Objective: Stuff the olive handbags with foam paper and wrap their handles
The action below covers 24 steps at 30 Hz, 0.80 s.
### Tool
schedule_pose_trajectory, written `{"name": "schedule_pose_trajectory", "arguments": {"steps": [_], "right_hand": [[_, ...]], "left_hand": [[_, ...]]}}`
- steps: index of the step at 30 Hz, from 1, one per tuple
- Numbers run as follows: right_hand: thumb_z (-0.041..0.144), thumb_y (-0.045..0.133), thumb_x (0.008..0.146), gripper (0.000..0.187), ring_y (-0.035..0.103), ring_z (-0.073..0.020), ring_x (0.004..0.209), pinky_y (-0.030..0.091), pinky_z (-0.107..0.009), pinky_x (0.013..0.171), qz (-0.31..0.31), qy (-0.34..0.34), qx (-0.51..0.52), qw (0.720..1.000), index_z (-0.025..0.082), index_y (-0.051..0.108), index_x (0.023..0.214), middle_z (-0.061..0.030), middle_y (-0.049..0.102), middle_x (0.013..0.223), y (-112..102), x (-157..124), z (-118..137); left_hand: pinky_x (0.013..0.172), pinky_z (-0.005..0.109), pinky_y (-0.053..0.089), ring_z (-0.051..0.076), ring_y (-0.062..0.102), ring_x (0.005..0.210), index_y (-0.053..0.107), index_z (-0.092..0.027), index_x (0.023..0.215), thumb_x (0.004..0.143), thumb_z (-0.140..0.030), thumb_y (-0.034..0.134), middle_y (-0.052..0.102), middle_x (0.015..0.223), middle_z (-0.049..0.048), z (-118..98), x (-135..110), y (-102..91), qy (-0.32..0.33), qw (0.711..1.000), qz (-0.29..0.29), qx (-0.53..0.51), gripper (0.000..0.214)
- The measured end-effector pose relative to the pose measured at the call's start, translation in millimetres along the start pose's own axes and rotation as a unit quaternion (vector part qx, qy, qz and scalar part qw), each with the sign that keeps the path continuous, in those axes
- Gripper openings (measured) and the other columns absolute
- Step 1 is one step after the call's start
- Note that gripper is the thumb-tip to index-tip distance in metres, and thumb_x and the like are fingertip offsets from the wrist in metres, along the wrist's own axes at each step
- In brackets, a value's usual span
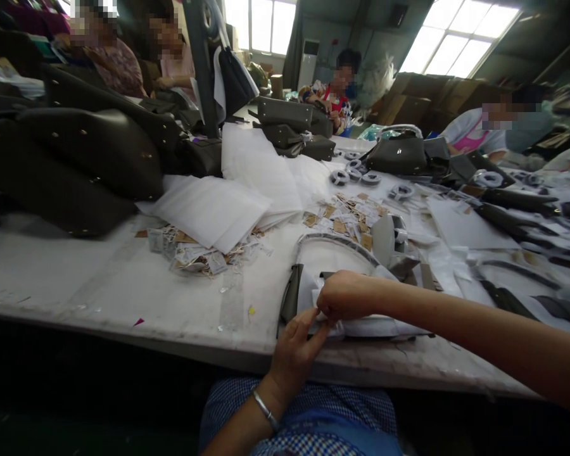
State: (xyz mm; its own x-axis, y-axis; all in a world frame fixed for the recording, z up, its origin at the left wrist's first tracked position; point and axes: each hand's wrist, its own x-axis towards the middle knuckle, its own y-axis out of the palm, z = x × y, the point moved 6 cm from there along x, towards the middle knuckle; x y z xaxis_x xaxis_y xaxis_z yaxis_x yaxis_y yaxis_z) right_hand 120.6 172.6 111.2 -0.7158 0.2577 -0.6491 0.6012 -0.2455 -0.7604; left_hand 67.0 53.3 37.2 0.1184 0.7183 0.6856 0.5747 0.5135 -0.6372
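Note:
A dark olive handbag (292, 292) lies flat at the near edge of the white table (76, 272), partly wrapped in white tissue paper (375, 326). My right hand (344, 294) rests on it, fingers curled and pinching the white paper. My left hand (294, 351), with a silver bangle on the wrist, comes up from below the table edge, and its fingertips grip the same paper at the bag's front. The bag's curved handle (337, 240) arches just behind my hands.
Stacked dark bags (76, 152) fill the left side. White sheets (213, 212), heaps of paper tags (194, 253) and tape rolls (356, 174) cover the middle. Straps and parts (517, 202) lie at the right. Several other people sit at the far side.

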Motion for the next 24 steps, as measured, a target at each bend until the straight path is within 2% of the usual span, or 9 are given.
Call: {"name": "schedule_pose_trajectory", "arguments": {"steps": [4, 9, 14, 17, 21, 24], "right_hand": [[0.035, 0.073, 0.076, 0.014, 0.064, -0.0162, 0.069, 0.029, -0.025, 0.053, 0.026, -0.003, 0.038, 0.999, 0.029, 0.079, 0.087, 0.0001, 0.076, 0.080, 1.5, 12.3, -7.3], [0.036, 0.078, 0.071, 0.015, 0.061, -0.0150, 0.063, 0.030, -0.025, 0.054, 0.067, 0.015, 0.045, 0.997, 0.028, 0.079, 0.083, 0.0012, 0.075, 0.076, -0.9, 23.4, -11.5], [0.031, 0.083, 0.062, 0.009, 0.060, -0.0164, 0.059, 0.036, -0.027, 0.060, 0.028, 0.016, 0.007, 0.999, 0.026, 0.076, 0.065, 0.0015, 0.065, 0.055, -8.6, 31.5, -4.9], [0.027, 0.084, 0.059, 0.016, 0.061, -0.0168, 0.059, 0.039, -0.028, 0.063, 0.031, 0.006, -0.004, 0.999, 0.024, 0.069, 0.051, 0.0028, 0.059, 0.046, -5.4, 40.2, -3.4], [0.029, 0.088, 0.052, 0.028, 0.058, -0.0155, 0.054, 0.038, -0.028, 0.061, 0.055, -0.010, -0.002, 0.998, 0.024, 0.063, 0.042, 0.0045, 0.054, 0.040, 0.3, 55.0, -5.7], [0.033, 0.090, 0.048, 0.032, 0.056, -0.0139, 0.049, 0.037, -0.027, 0.058, 0.069, -0.022, 0.005, 0.997, 0.024, 0.060, 0.039, 0.0066, 0.050, 0.035, 0.7, 61.9, -7.8]], "left_hand": [[0.099, 0.036, 0.054, 0.020, 0.061, 0.107, 0.061, -0.022, 0.131, 0.095, -0.012, 0.055, 0.064, 0.114, 0.0084, -1.7, 3.2, -3.1, 0.016, 1.000, 0.011, -0.016, 0.038], [0.097, 0.036, 0.054, 0.021, 0.061, 0.104, 0.064, -0.021, 0.125, 0.095, -0.013, 0.056, 0.066, 0.109, 0.0071, -2.1, 4.5, -4.3, 0.016, 1.000, 0.018, -0.018, 0.033], [0.099, 0.038, 0.053, 0.021, 0.061, 0.109, 0.063, -0.020, 0.126, 0.095, -0.012, 0.055, 0.067, 0.120, 0.0075, -1.6, 0.1, -0.7, 0.031, 0.999, 0.012, -0.014, 0.032], [0.102, 0.039, 0.052, 0.020, 0.060, 0.113, 0.060, -0.018, 0.129, 0.096, -0.012, 0.054, 0.066, 0.128, 0.0065, -1.5, -3.0, 2.0, 0.053, 0.998, 0.016, -0.026, 0.034], [0.099, 0.037, 0.054, 0.018, 0.062, 0.110, 0.062, -0.018, 0.125, 0.095, -0.012, 0.057, 0.069, 0.124, 0.0049, -0.8, -4.1, 2.4, 0.061, 0.997, 0.010, -0.049, 0.031], [0.097, 0.034, 0.054, 0.018, 0.062, 0.108, 0.063, -0.020, 0.121, 0.095, -0.012, 0.057, 0.071, 0.120, 0.0039, -0.2, -3.0, 3.8, 0.042, 0.997, 0.016, -0.055, 0.028]]}}
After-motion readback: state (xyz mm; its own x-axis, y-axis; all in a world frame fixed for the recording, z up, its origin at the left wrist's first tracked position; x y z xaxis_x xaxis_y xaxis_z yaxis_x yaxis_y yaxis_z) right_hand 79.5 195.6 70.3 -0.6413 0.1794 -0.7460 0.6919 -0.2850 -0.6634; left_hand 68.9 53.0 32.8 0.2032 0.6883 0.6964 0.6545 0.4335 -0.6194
